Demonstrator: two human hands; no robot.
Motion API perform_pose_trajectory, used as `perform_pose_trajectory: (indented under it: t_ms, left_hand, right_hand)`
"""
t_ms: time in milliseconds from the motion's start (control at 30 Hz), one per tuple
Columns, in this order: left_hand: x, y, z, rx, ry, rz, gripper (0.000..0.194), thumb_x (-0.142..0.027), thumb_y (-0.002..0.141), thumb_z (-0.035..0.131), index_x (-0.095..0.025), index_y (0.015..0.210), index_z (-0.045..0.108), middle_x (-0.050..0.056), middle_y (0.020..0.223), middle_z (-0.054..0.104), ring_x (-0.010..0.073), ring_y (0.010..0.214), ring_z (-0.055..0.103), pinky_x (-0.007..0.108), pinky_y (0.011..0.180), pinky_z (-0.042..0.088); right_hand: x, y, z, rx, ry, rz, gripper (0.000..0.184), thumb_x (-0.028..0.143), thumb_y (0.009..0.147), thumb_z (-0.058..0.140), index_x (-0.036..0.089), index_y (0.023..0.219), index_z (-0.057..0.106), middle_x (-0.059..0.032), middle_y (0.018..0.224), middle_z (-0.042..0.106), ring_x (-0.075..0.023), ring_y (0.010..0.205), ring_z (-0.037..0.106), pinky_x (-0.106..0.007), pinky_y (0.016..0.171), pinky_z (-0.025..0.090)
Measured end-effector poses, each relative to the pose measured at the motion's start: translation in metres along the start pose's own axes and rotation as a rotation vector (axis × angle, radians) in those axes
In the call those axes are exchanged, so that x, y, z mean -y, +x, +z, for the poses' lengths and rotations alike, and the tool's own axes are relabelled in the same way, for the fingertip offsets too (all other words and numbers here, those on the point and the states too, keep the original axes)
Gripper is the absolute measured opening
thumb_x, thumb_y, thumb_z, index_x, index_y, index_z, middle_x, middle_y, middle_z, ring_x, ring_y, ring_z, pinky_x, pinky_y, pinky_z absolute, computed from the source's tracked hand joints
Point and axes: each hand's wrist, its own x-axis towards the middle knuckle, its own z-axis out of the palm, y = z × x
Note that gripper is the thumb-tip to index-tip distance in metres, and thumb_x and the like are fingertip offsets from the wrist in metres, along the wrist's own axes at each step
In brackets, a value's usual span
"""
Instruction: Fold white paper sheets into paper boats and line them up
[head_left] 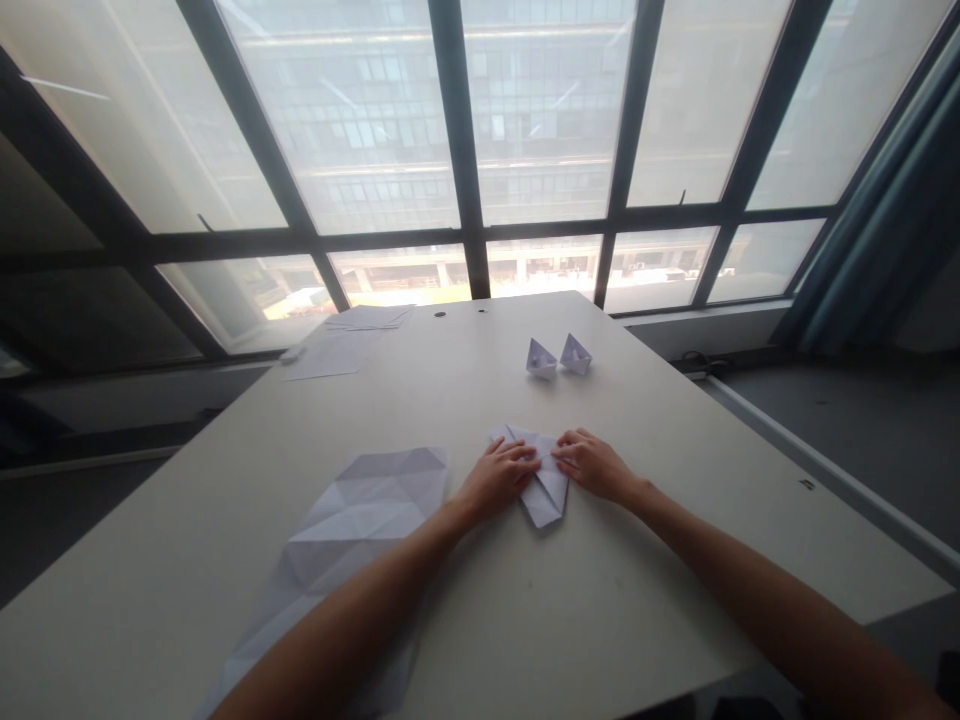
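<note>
A folded white sheet of paper lies on the white table between my two hands, with diagonal creases and a pointed near end. Across its left part rests my left hand, fingers stretched out and pressing down on the paper. My right hand is at the right edge, its fingers bent and closed on the folded paper. Both sets of fingers hide some of the folds. Left of my left hand, a larger creased sheet lies spread out, partly under my left forearm.
Two folded paper boats stand side by side beyond my hands. More white sheets lie at the table's far left, beside a small white object. Large windows rise behind the table; a curtain hangs at the right.
</note>
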Motion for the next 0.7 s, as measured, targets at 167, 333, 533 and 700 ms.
perform_pose_trajectory:
  t_ms: [167, 333, 533, 700]
  left_hand:
    - [0.001, 0.0, -0.01, 0.035, 0.024, -0.038, 0.03, -0.028, 0.096, 0.045, -0.032, 0.117, 0.066, -0.002, 0.133, 0.06, 0.0228, 0.132, 0.045, 0.051, 0.116, 0.022]
    - [-0.009, 0.0, -0.021, 0.097, 0.115, -0.067, 0.036, -0.036, 0.1, 0.034, -0.031, 0.116, 0.065, -0.001, 0.137, 0.057, 0.0267, 0.137, 0.039, 0.062, 0.114, 0.013]
    - [-0.026, -0.004, -0.012, 0.013, 0.223, -0.101, 0.035, -0.031, 0.098, 0.037, -0.024, 0.123, 0.06, 0.006, 0.141, 0.052, 0.0284, 0.139, 0.034, 0.058, 0.117, 0.011]
    - [-0.017, -0.005, 0.009, 0.077, 0.136, -0.13, 0.045, -0.025, 0.098, 0.031, -0.015, 0.141, 0.043, 0.012, 0.15, 0.04, 0.0252, 0.143, 0.027, 0.051, 0.117, 0.017]
  right_hand:
    - [0.009, -0.002, -0.005, 0.021, -0.053, 0.031, 0.022, 0.031, 0.093, 0.054, 0.023, 0.095, 0.074, -0.0076, 0.095, 0.063, -0.0203, 0.095, 0.056, -0.028, 0.084, 0.042]
    - [0.017, -0.006, -0.005, 0.054, -0.042, 0.051, 0.019, 0.03, 0.091, 0.057, 0.021, 0.086, 0.073, -0.0064, 0.09, 0.062, -0.0187, 0.088, 0.058, -0.027, 0.078, 0.041]
    - [0.033, -0.011, 0.002, 0.054, 0.108, -0.052, 0.021, 0.031, 0.092, 0.056, 0.019, 0.084, 0.072, -0.0055, 0.086, 0.064, -0.0173, 0.081, 0.06, -0.027, 0.076, 0.042]
    - [0.04, -0.01, 0.012, 0.025, 0.235, -0.189, 0.016, 0.025, 0.09, 0.057, 0.019, 0.093, 0.071, -0.0079, 0.094, 0.066, -0.0198, 0.092, 0.06, -0.029, 0.084, 0.044]
